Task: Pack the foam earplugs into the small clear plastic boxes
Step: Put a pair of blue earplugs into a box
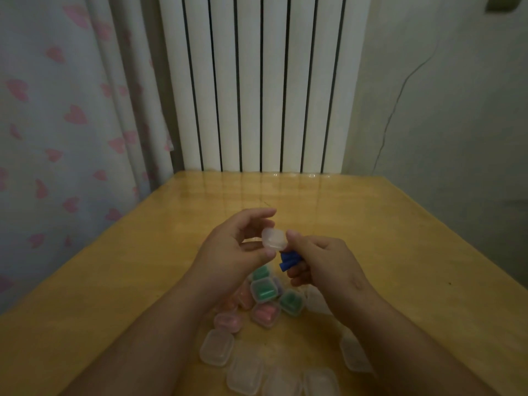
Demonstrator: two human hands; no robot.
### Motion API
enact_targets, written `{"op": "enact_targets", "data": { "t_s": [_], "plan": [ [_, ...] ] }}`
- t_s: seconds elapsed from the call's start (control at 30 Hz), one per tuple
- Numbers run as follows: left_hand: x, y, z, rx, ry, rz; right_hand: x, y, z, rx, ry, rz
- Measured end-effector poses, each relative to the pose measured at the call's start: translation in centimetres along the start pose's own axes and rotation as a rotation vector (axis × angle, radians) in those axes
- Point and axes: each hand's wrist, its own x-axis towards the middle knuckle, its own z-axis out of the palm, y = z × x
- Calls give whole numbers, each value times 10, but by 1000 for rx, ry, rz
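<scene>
I find the task partly done, perhaps near its middle. The left hand (237,247) pinches one clear box (273,238) between thumb and fingertips, raised above the table (400,252). I cannot tell whether its lid is up. The right hand (323,261) has its fingers curled round a small bunch of blue plugs (289,261), and its thumb tip touches the box's side. The plugs sit just below the box and are not yet inside it. Under the hands lies a cluster of filled boxes: green boxes (264,290) and pink boxes (265,314), lying close together and some touching. The wrists hide part of that cluster, so I give no firm count. Nearer to me, along the bottom edge, several empty boxes (216,351) lie in a loose arc, apart from the filled ones. I see no loose plugs on the table. My judgement is that the blue set is the step in hand, that the empty boxes are the work left, and that plugs for them must come from outside this view.
</scene>
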Motion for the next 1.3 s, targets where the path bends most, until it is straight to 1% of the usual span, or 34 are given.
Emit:
{"op": "enact_targets", "data": {
  "t_s": [0.2,0.27,0.37,0.47,0.53,0.7,0.77,0.87,0.97,1.03,1.17,1.3],
  "plan": [
    [1,-3,-1,29,-2,1,0,1,-2,60,-74,56],
    [0,-3,-2,-6,-4,-20,0,1,-3,62,-74,64],
    [2,-2,-3,1,47,-51,1,1,-2,17,-40,31],
    [3,0,-2,34,73,-111,1,3,-2,-82,-25,-32],
    [4,0,-2,55,51,-120,1,4,-2,-142,-16,-58],
    [1,0,-2,26,-21,-118,4,6,-4,-229,97,-78],
    [1,-1,-3,14,-17,-112,4,5,-3,-203,93,-58],
    [2,-2,-3,34,-17,-121,3,1,-1,-88,56,3],
    [1,-2,-4,87,-101,-116,1,-2,1,-41,27,0],
    [1,-1,-3,112,-126,-115,1,-2,0,-29,25,-3],
    [1,-2,-2,104,-49,-80,2,-2,-1,-22,48,22],
    [3,-4,-3,149,45,-28,3,-1,0,6,-12,71]
  ]
}}
